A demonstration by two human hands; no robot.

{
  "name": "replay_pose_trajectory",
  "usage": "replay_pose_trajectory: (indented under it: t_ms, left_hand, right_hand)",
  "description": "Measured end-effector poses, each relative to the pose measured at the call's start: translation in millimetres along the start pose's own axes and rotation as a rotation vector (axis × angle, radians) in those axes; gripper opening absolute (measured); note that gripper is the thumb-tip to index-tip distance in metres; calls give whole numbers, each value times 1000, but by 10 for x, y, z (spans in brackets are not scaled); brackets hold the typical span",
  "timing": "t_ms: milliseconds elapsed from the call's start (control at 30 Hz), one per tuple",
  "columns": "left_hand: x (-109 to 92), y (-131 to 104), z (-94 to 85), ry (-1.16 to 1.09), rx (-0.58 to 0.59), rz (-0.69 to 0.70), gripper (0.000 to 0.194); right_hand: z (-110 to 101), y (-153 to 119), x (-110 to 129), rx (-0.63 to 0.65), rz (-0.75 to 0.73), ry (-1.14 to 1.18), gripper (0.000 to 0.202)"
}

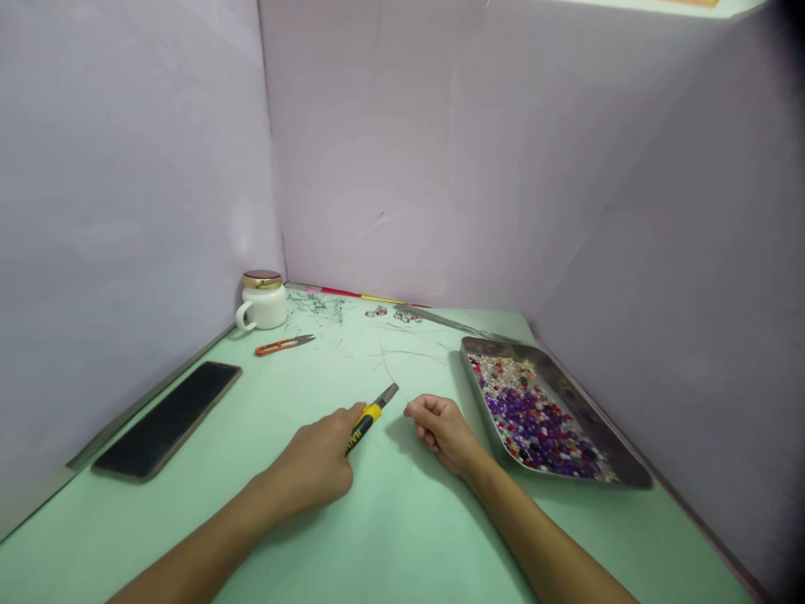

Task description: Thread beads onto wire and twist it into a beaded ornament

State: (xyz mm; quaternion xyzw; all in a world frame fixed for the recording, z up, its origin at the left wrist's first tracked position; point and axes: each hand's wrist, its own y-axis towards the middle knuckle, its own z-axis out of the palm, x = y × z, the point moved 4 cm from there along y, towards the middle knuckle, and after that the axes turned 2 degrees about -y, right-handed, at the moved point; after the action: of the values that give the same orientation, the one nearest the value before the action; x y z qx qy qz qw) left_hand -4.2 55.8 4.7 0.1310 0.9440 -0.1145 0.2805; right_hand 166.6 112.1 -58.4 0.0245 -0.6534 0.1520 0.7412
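Note:
My left hand [318, 457] is closed round the yellow and black handles of a pair of pliers [371, 417], whose metal jaws point up and to the right. A thin wire [386, 362] rises in a curve from the jaw tip. Just right of the jaws, my right hand [444, 432] is pinched, thumb against forefinger. A very fine strand seems to run from the jaws to these fingertips, though it is too thin to make out fully. Both hands are a little above the green tabletop [390, 545].
On the right stands a metal tray [563, 382] of mixed beads [534, 419]. A phone [169, 419], orange thread snips [283, 345] and a lidded white mug [264, 304] are at left. Wire scraps [318, 306], small beaded pieces [407, 316] and long wires [459, 323] lie near the back wall.

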Motion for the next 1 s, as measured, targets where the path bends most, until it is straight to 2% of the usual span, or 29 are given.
replay_pose_trajectory:
  t_ms: [100, 200, 267, 333, 400, 433, 500, 600, 700, 767, 867, 933, 1000]
  left_hand:
    - [-16, -37, -11, -580, 254, 29, 26]
    - [-71, -65, 18, -1065, 492, 29, 32]
    - [-85, -60, 34, -1204, 533, 27, 39]
    - [-60, -39, 45, -1068, 459, 31, 34]
    - [-18, -11, 23, -705, 265, 53, 27]
    - [-1, -2, 6, -483, 155, 54, 31]
    - [6, 5, -11, -58, -19, 30, 52]
    - [-17, 17, 30, 398, -111, -30, 76]
    - [-31, 35, 51, 527, -151, -47, 77]
    - [1, 45, 23, 426, -162, -64, 74]
    - [68, 48, -45, 10, -107, -58, 55]
    - [80, 35, -60, -394, 33, -38, 35]
    - [34, -1, -49, -828, 241, -8, 25]
  right_hand:
    - [-6, -16, 8, 22, -31, 18, 29]
    - [-14, -33, 19, 45, -48, 40, 32]
    - [-20, -39, 24, 52, -46, 53, 33]
    - [-23, -38, 26, 51, -36, 60, 32]
    - [-21, -31, 28, 45, -21, 60, 32]
    - [-18, -26, 28, 42, -13, 57, 31]
    - [-9, -16, 31, 33, 2, 50, 30]
    - [6, -5, 33, 18, 19, 36, 28]
    - [16, -4, 34, 10, 20, 32, 28]
    - [17, -6, 32, 13, 12, 33, 28]
    - [15, -9, 23, 22, -7, 29, 29]
    - [13, -12, 18, 28, -19, 25, 29]
    - [15, -17, 19, 40, -30, 28, 30]
